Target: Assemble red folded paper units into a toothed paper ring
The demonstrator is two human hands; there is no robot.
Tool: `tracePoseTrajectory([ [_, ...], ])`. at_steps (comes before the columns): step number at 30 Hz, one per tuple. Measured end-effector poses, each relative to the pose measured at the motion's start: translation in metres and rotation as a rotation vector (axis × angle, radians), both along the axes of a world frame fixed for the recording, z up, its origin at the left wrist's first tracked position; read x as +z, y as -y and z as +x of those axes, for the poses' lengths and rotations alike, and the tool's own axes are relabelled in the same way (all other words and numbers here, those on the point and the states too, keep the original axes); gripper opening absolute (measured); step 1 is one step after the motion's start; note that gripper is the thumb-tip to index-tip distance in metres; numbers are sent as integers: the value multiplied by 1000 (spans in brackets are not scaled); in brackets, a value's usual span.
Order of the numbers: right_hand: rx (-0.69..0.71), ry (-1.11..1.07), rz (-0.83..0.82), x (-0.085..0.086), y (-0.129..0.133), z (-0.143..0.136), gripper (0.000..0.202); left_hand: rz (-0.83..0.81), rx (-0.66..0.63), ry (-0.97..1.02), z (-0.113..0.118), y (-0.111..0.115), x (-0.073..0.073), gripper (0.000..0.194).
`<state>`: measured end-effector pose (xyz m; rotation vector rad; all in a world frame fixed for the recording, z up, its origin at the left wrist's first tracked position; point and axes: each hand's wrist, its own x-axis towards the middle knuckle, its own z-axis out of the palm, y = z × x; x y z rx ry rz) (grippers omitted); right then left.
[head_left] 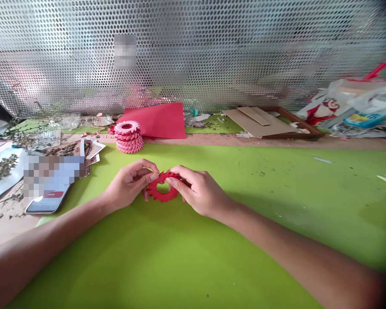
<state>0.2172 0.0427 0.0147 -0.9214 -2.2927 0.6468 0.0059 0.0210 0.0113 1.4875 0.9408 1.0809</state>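
Observation:
A red paper ring (162,190) with jagged, folded teeth around its edge sits just above the green mat (193,240). My left hand (130,184) pinches its left side between thumb and fingers. My right hand (199,191) pinches its right side, thumb at the ring's inner hole. Behind them, at the mat's far edge, stands a stack of similar pink and white paper rings (128,136). A folded sheet of red paper (159,120) lies behind that stack.
A phone (48,201) lies at the left beside loose photos and dried plant bits. Cardboard pieces on a wooden frame (260,122) rest at the back right, with plastic bags (357,105) further right. A perforated metal screen (193,51) closes the back.

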Motion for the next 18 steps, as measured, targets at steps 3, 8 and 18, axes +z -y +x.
tracePoseTrajectory([
  [3, 15, -6, 22, 2, 0, 1, 28, 41, -16, -5, -1, 2, 1, 33],
  [8, 44, -98, -122, 6, -2, 4, 23, 66, -12, 29, -3, 2, 4, 34],
  [18, -21, -328, -534, 7, -7, 0, 27, -177, 42, 133, -4, 3, 7, 42],
])
